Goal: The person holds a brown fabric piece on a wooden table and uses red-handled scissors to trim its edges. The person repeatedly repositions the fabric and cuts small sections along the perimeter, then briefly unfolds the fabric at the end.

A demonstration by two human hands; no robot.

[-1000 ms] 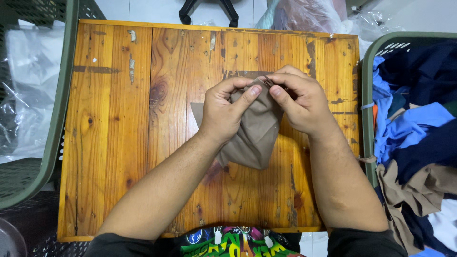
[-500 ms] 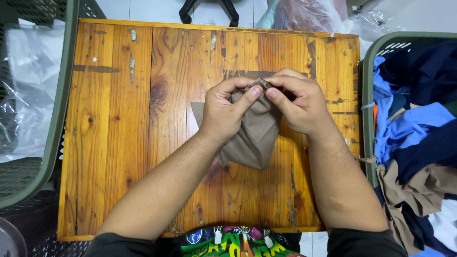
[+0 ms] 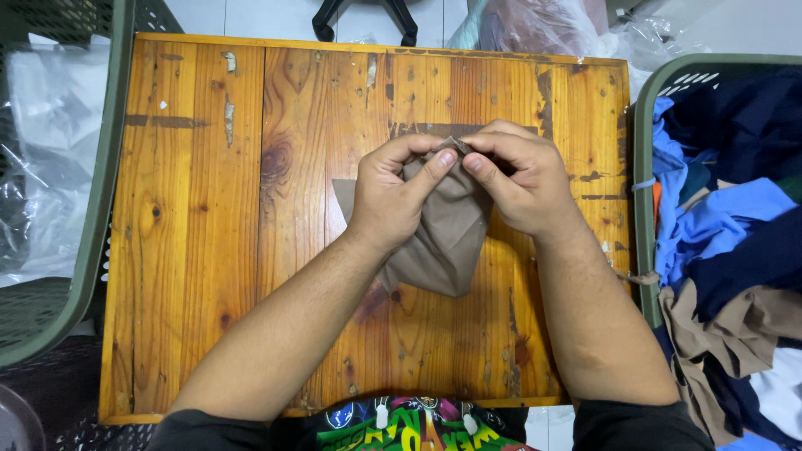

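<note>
A small taupe cloth lies bunched on the middle of the wooden table. My left hand pinches the cloth's top edge between thumb and fingers. My right hand grips the same edge from the other side, fingertips almost touching the left ones. The upper part of the cloth is hidden under both hands; its lower part hangs toward me on the boards.
A green basket at the right holds several blue, navy, brown and white garments. Another green basket at the left is lined with clear plastic. A black chair base and plastic bags sit beyond the table's far edge.
Both hands stay on the cloth's top edge; the fingers have shifted slightly along it. The cloth has hardly moved.
</note>
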